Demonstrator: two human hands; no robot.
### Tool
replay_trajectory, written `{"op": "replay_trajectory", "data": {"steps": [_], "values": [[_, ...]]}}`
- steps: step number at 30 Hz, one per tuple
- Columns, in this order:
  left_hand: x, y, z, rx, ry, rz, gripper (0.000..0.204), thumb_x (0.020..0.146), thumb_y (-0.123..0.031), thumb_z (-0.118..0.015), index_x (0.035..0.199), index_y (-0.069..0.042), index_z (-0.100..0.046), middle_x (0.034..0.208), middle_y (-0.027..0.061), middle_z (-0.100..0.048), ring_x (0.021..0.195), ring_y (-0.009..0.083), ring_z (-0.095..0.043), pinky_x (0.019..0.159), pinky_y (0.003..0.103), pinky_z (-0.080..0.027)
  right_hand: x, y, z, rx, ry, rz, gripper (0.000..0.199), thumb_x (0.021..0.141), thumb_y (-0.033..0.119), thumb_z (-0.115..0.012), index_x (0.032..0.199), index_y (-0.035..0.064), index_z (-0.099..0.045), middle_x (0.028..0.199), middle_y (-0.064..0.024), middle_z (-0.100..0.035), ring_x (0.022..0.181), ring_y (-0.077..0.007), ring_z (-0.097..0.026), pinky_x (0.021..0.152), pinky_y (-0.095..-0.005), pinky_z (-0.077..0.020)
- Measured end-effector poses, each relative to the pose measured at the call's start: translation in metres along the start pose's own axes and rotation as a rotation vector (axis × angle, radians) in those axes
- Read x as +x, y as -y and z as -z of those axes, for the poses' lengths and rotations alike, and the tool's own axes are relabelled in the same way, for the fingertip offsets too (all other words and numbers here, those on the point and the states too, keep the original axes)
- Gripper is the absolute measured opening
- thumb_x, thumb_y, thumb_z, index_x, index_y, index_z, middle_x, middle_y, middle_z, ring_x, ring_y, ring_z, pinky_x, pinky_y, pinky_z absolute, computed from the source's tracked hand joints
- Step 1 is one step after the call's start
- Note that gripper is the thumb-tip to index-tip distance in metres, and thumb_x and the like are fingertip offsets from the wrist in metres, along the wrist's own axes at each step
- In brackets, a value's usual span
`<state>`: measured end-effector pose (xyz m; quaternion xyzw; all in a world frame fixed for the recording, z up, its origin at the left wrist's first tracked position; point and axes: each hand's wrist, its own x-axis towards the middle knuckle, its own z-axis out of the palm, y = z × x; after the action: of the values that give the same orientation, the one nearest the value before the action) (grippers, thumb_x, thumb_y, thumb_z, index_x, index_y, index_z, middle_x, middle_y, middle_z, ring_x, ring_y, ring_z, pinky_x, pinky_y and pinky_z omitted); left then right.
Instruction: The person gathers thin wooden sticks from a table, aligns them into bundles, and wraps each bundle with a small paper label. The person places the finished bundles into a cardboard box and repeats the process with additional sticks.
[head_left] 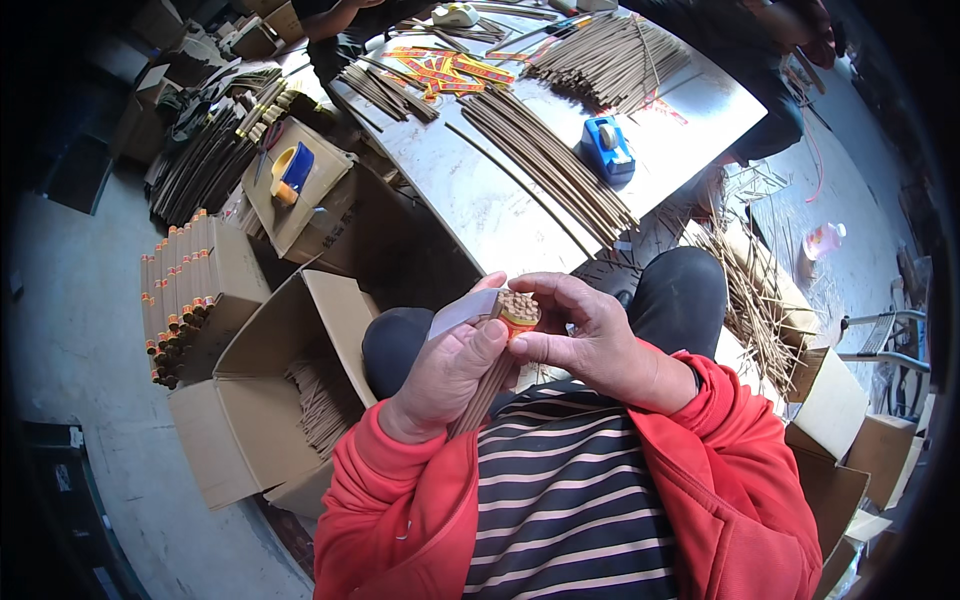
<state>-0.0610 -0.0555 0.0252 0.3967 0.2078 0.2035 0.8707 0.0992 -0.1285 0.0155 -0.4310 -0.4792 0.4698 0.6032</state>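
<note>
L hand (447, 368): raised at chest, fingers curled in closed grip, thumb up. R hand (590, 340): opposite, touching L, thumb + forefinger pinched, other fingers bent. Both forearms in red sleeves, entering from lower edge, wrists angled inward

Open brown carton (250, 400), red-yellow labels (445, 72)

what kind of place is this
Probably a small workshop where incense-like sticks are bundled and packed by hand. Loose brown sticks lie in rows on a metal table, an open cardboard box holds more, and both hands grip a bundle of sticks.
</note>
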Motion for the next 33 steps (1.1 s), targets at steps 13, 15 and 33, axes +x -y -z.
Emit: {"op": "replay_trajectory", "data": {"steps": [13,15,33], "values": [[0.001,0.0,-0.006,0.064,-0.054,-0.074,0.081,0.088,-0.029,-0.058,0.141,-0.002,-0.002,0.098,0.0107,-0.054,0.067,0.0132,-0.056,0.056,0.022,-0.048,0.003,-0.006,0.005,0.237,-0.021,-0.157,0.05,0.076,0.005,-0.071,0.118,-0.0022,-0.045,0.091,-0.0071,-0.057,0.081,-0.0103,-0.056,0.07,-0.0226,-0.0485],[0.005,-0.001,-0.01,0.099,-0.074,-0.117,0.083,0.088,-0.029,-0.058,0.141,-0.003,0.001,0.098,0.0107,-0.054,0.067,0.013,-0.056,0.055,0.022,-0.048,0.003,-0.012,0.006,0.05,-0.114,-0.108,0.048,0.075,0.007,-0.072,0.114,-0.0019,-0.046,0.087,-0.0064,-0.056,0.078,-0.0098,-0.055,0.067,-0.0222,-0.0467],[0.009,0.022,-0.008,0.377,-0.121,-0.214,0.078,0.095,-0.015,-0.044,0.139,-0.006,0.019,0.089,0.0065,-0.055,0.071,0.0055,-0.049,0.062,0.019,-0.041,-0.007,-0.003,0.007,-0.487,-0.057,0.06,0.02,0.085,0.015,-0.061,0.094,-0.0017,-0.06,0.081,-0.0143,-0.058,0.074,-0.0245,-0.058,0.066,-0.031,-0.0468]]}}
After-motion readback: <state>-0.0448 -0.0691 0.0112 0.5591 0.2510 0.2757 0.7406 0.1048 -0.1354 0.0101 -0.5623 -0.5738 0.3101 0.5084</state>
